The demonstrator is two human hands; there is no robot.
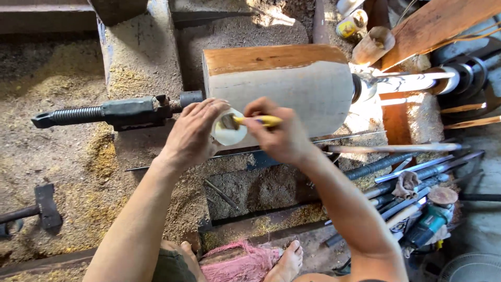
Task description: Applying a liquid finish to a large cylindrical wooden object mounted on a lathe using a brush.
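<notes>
Bare arms, sleeveless, barefoot, dark olive shorts (175,266)

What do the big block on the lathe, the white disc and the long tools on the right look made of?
Block: raw wood, pale turned face, orange-brown sawn top with grain. White disc, under the left hand: looks like smooth plastic, uncertain. Long tools: dull grey metal, likely steel bars.

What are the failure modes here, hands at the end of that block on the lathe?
1. The left hand pins a white disc on the end of the wood block while the right hand marks with a yellow pen; the disc could slip and the mark land off-centre.
2. Bare feet stand near loose steel tools, a possible foot hazard.
</notes>
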